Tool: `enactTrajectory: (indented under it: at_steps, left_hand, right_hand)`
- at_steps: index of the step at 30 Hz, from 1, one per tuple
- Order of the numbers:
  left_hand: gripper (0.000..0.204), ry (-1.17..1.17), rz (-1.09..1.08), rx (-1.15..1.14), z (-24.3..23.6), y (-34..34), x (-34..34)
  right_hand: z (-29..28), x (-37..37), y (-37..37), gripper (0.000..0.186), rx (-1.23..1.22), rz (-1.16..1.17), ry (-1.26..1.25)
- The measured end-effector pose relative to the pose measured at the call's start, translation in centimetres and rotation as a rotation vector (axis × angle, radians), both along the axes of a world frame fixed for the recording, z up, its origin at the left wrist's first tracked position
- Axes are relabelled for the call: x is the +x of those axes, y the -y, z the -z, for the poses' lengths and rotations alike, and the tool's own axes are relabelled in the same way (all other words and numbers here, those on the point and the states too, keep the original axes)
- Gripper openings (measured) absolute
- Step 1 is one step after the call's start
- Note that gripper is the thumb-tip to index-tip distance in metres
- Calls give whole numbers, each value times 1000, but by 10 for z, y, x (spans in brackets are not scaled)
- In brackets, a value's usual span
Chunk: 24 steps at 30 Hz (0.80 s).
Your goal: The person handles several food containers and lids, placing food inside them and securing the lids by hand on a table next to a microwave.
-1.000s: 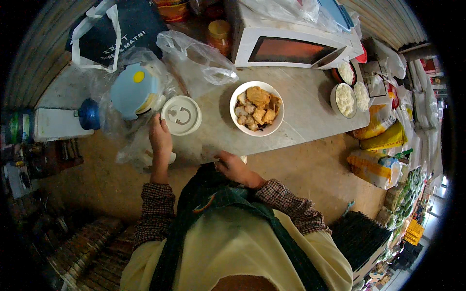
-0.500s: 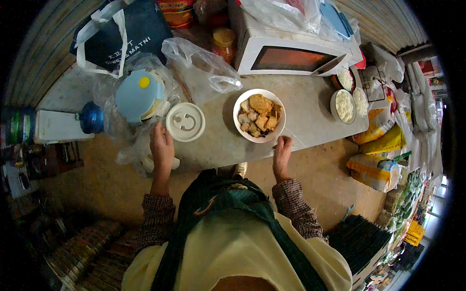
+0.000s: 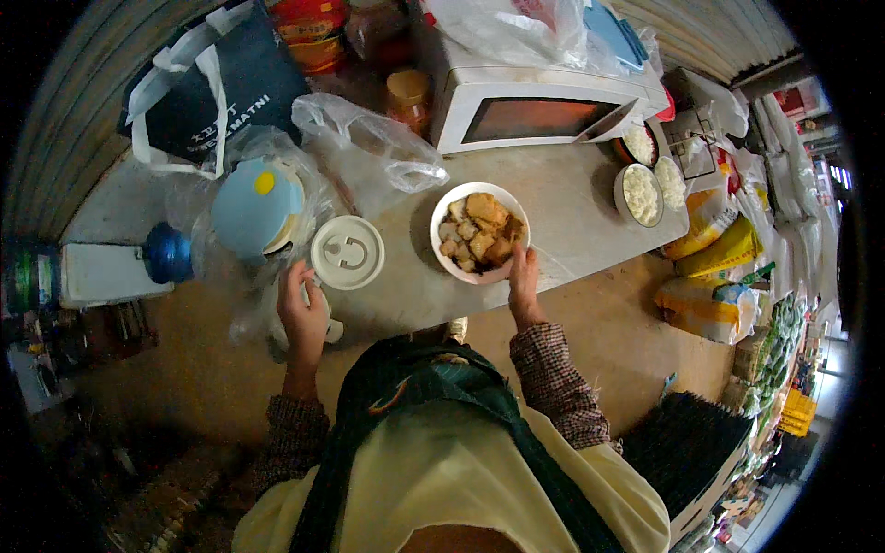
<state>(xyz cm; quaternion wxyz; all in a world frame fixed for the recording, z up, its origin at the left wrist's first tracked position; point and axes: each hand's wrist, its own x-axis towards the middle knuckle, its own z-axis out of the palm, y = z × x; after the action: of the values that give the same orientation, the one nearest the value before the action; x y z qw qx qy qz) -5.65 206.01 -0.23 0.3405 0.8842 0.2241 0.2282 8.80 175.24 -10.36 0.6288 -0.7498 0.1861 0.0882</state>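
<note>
A white bowl [image 3: 449,266] of browned chunks of food [image 3: 484,230] stands near the counter's front edge. My right hand [image 3: 524,284] is closed at the bowl's right side, thumb and fingers at the rim. Left of the bowl lies a round white lid [image 3: 321,273] with a curved recessed handle. My left hand [image 3: 302,309] is just below the lid, fingers apart and nothing seen in them. Beside that hand, a pale container part [image 3: 334,329] shows at the counter's edge, partly hidden by the hand and clear plastic.
A blue-lidded container [image 3: 244,217] sits in clear plastic at left, near a dark tote bag [image 3: 203,106]. Behind the bowl are a crumpled plastic bag [image 3: 355,138], a jar [image 3: 408,97] and a white microwave [image 3: 452,115]. Bowls of white rice [image 3: 640,195] stand at the right end.
My right hand has moved up and left from the counter's edge to the bowl's side. The fingers of my left hand have spread. The whole view has shifted slightly.
</note>
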Motion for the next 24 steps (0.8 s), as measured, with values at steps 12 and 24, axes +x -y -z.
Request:
enactTrajectory:
  at_steps: [12, 24]
  left_hand:
    - [24, 110, 407, 36, -19, 56, 40]
    - [19, -273, 813, -151, 29, 180, 11]
  right_hand:
    - [-51, -63, 3, 58, -248, -541, -97]
    - [-106, -82, 127, 70, 1293, -201, -125]
